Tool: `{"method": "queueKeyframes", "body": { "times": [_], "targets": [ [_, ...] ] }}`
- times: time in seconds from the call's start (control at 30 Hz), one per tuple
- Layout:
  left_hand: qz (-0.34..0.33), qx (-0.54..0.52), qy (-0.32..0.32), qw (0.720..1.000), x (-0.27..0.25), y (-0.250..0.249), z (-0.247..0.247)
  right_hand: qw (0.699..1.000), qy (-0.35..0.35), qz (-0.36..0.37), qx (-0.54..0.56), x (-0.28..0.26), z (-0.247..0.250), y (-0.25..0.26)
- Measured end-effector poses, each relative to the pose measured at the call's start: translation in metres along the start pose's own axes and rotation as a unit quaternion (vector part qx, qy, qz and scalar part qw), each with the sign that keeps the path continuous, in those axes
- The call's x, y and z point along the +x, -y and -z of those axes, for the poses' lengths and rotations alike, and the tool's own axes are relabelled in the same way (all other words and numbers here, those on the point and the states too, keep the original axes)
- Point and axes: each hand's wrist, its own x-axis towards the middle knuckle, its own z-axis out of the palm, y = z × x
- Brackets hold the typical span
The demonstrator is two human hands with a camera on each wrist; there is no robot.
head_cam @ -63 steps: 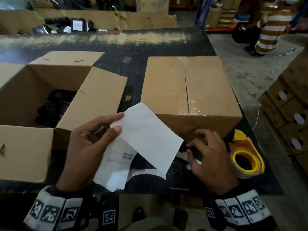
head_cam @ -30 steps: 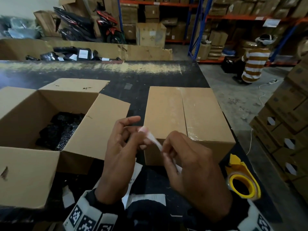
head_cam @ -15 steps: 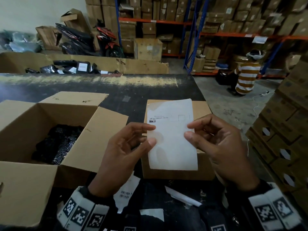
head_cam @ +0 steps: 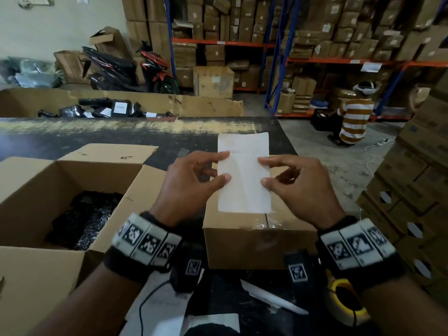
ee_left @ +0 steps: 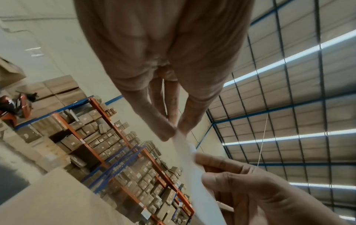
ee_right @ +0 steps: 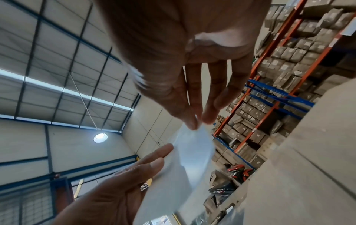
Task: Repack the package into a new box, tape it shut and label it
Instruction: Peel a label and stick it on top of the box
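Left hand [head_cam: 191, 183]: pinches the left edge of the label [head_cam: 243, 175] between thumb and fingers.
Right hand [head_cam: 300, 187]: pinches the right edge of the same label.
Label: white sheet held upright above the sealed box [head_cam: 257, 236] — faint print near its top; whether its lower edge touches the lid cannot be told.
Sealed box: flaps closed, clear tape along the centre seam; stands on the dark worktop [head_cam: 97, 134].
Open box [head_cam: 34, 190]: left of the sealed box, flaps raised — black wrapped goods [head_cam: 84, 221] inside.
Tape roll [head_cam: 346, 304]: yellow core, on the worktop under the right wrist.
Paper scraps [head_cam: 271, 299]: white strips at the near edge.
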Motion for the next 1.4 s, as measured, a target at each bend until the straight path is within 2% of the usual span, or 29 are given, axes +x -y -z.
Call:
{"method": "queueKeyframes", "body": {
  "times": [0.17,0.4,0.57,1.0,1.13,1.23,1.3,1.4],
  "targets": [
    [0.04,0.067,0.012,0.997,0.043,0.003,0.004,0.997,0.054,-0.043,-0.019,0.046,-0.004,-0.001],
    [0.077,0.177,0.088,0.977,0.082,0.03,-0.004,0.985,0.121,-0.072,-0.104,0.09,-0.026,-0.023],
    [0.102,0.209,0.14,0.963,0.095,0.051,-0.016,0.97,0.146,-0.1,-0.166,0.098,-0.047,-0.036],
    [0.111,0.269,0.166,0.942,0.105,0.072,-0.028,0.956,0.17,-0.122,-0.206,0.102,-0.07,-0.052],
    [0.091,0.312,0.18,0.928,0.105,0.073,-0.03,0.951,0.179,-0.12,-0.221,0.102,-0.073,-0.055],
    [0.085,0.406,0.184,0.891,0.103,0.071,-0.034,0.937,0.203,-0.113,-0.261,0.102,-0.075,-0.053],
    [0.072,0.45,0.179,0.872,0.1,0.07,-0.033,0.92,0.208,-0.083,-0.322,0.102,-0.071,-0.05],
    [-0.001,0.441,0.201,0.874,0.091,0.072,-0.031,0.89,0.234,-0.019,-0.391,0.101,-0.064,-0.047]
  ]
}}
